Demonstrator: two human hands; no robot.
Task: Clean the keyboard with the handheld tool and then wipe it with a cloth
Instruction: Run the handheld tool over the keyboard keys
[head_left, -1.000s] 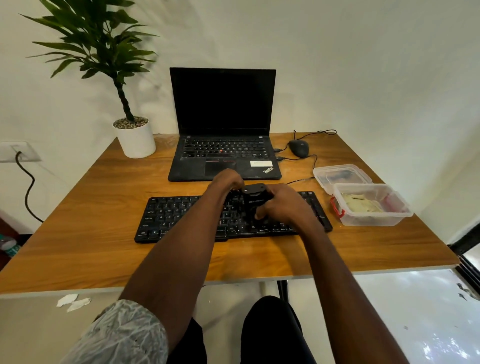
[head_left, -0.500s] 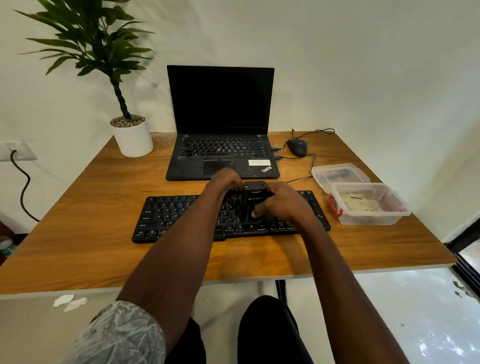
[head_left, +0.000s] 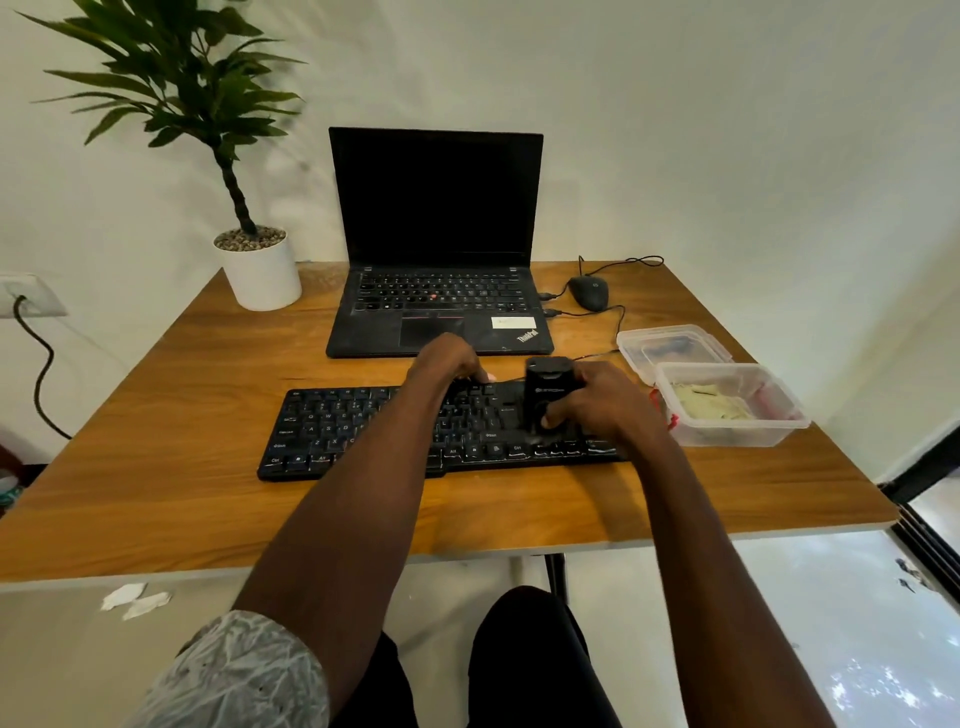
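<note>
My right hand (head_left: 605, 402) is wrapped around the black handheld cleaner (head_left: 545, 395), thumb on its front face, holding it upright with its lower end down on the right half of the black keyboard (head_left: 363, 431), which lies across the wooden desk (head_left: 156, 467) in front of the laptop (head_left: 436, 291). My left hand (head_left: 447, 361) rests on the keyboard's far edge near the middle, fingers bent down onto it to steady it, gripping nothing that I can make out. What worries me is the keyboard skating toward the laptop if I push the cleaner hard while the left hand only presses lightly. Tilting the tool could catch a keycap edge and lift it. My right wrist is close to the clear plastic container (head_left: 727, 410) holding the folded cloth (head_left: 709, 405), so a wide sweep rightward could nudge it toward the desk edge. The wipe is not yet begun.
</note>
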